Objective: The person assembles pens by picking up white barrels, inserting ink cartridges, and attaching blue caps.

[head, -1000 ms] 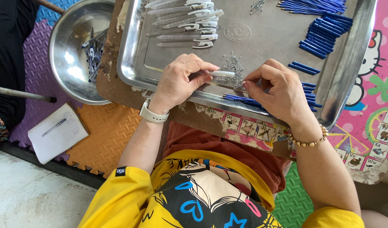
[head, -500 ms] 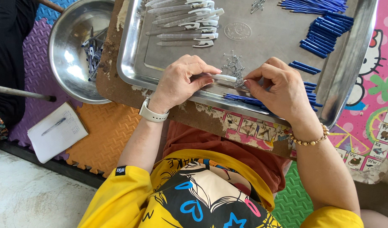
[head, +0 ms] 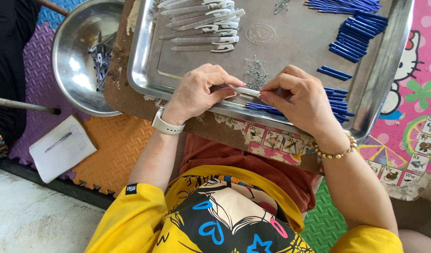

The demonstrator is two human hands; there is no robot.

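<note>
My left hand (head: pixel 200 92) and my right hand (head: pixel 300 100) meet over the near part of a big steel tray (head: pixel 290 44). Both pinch one slim white pen barrel (head: pixel 246 91), held level between the fingertips. Just beyond the hands lies a small heap of tiny metal springs (head: pixel 255 74). Blue pen refills (head: pixel 335 90) lie under and to the right of my right hand. More blue refills (head: pixel 358 32) are piled at the tray's far right. A row of finished silver-white pens (head: pixel 203 24) rests at the tray's far left.
A round steel bowl (head: pixel 79 65) with a few pen parts stands left of the tray. A white notepad with a pen (head: pixel 60 147) lies on coloured foam floor mats. A dark rod (head: pixel 23 105) crosses the left edge. The tray sits on a worn low board (head: pixel 121 93).
Hands stay in the same place; my fingers shift slightly along the white barrel. Nothing else has moved.
</note>
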